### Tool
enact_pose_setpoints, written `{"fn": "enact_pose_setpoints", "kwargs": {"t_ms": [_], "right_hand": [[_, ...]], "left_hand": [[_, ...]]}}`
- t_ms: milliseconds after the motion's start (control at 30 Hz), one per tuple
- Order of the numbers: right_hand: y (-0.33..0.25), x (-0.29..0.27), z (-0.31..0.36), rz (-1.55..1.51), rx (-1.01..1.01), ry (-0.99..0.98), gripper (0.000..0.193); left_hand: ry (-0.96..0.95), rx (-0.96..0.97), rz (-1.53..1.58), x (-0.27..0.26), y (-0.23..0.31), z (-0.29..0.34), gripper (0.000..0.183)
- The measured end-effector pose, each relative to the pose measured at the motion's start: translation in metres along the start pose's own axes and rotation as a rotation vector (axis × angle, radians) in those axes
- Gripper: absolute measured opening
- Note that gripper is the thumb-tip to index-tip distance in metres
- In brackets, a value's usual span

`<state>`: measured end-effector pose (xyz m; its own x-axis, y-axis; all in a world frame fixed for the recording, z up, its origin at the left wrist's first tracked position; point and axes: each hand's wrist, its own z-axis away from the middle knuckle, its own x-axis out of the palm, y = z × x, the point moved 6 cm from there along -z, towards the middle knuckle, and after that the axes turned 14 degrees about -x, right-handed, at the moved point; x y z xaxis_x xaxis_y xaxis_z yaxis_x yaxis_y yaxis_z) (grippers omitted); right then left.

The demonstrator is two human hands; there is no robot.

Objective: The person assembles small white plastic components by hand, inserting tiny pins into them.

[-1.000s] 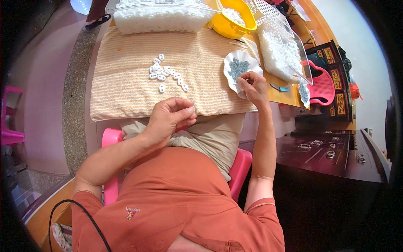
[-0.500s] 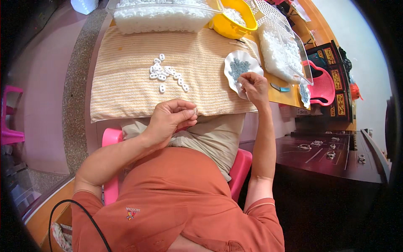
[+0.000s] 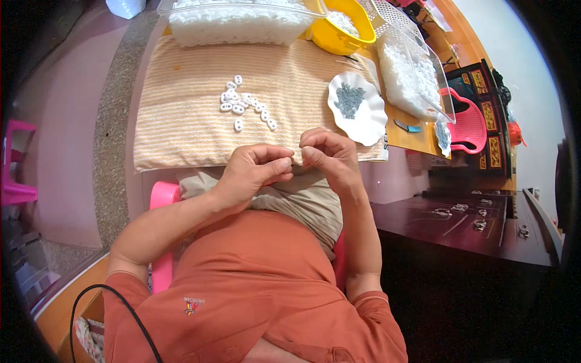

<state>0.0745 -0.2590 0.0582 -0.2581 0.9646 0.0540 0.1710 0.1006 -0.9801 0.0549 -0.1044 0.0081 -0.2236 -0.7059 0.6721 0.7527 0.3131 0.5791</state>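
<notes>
Curling mid-frame, left hand [image 3: 255,173] and right hand [image 3: 333,162] nearly pinch, can't tell on what; smooth white two-holed ovals [image 3: 238,109] cluster on ribbed cloth [image 3: 181,133] upper left, grey bits [image 3: 349,100] in the scalloped dish [image 3: 367,125] upper right.

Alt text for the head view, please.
A bare left hand and right hand nearly meet, fingers pinched, anything held indistinct, by a striped beige towel bearing small white two-holed pieces and a scalloped white dish of greyish bits.
</notes>
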Motion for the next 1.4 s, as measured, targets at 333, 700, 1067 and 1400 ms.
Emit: {"fn": "enact_pose_setpoints", "kwargs": {"t_ms": [333,700,1067,1400], "right_hand": [[0.014,0.019,0.007,-0.186,0.037,0.043,0.009],[0.018,0.026,0.008,-0.346,-0.057,0.114,0.009],[0.011,0.026,0.007,-0.191,-0.086,0.097,0.011],[0.015,0.026,0.007,-0.021,0.039,0.077,0.013]], "left_hand": [[-0.057,0.028,0.054,0.008,0.007,0.004,0.019],[-0.116,0.035,0.085,0.008,0.009,0.002,0.016],[-0.021,0.167,-0.077,0.008,0.015,0.007,0.015],[0.175,0.38,-0.4,0.002,0.022,0.01,0.013]]}}
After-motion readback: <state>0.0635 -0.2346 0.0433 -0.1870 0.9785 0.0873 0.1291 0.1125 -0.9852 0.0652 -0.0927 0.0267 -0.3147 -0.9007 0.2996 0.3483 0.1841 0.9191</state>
